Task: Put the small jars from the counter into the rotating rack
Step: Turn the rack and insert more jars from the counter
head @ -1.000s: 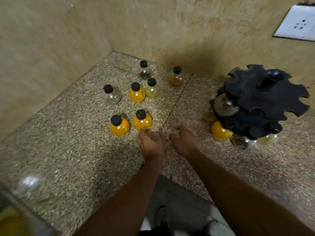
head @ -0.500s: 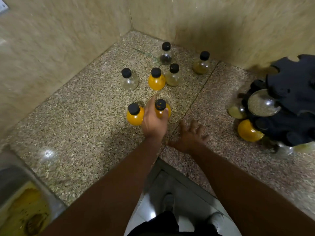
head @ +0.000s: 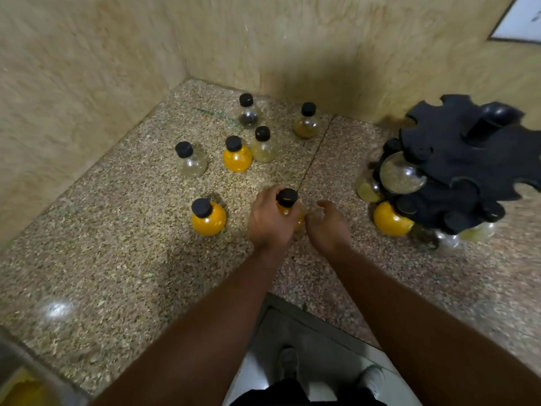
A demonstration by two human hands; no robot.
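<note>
Several small round jars with black caps stand on the speckled counter (head: 117, 259). My left hand (head: 270, 221) is wrapped around a yellow jar (head: 287, 199); only its cap and a sliver of its body show. My right hand (head: 328, 227) hovers just right of that jar, fingers curled and apart, holding nothing. Another yellow jar (head: 208, 216) stands to the left. Behind are a clear jar (head: 190, 159), a yellow jar (head: 237, 155), a pale jar (head: 263, 146), a dark jar (head: 248, 112) and a brownish jar (head: 306, 121). The black rotating rack (head: 468, 159) stands at right with several jars in it.
Beige walls meet in a corner behind the jars. A white wall socket (head: 518, 22) is at the top right. The counter's front edge runs under my forearms, with floor and my feet below. A steel sink rim (head: 32, 376) shows at the bottom left.
My left hand has closed on the near yellow jar and shifted it right, away from its neighbour. My right hand has lifted off the counter and come up beside the jar.
</note>
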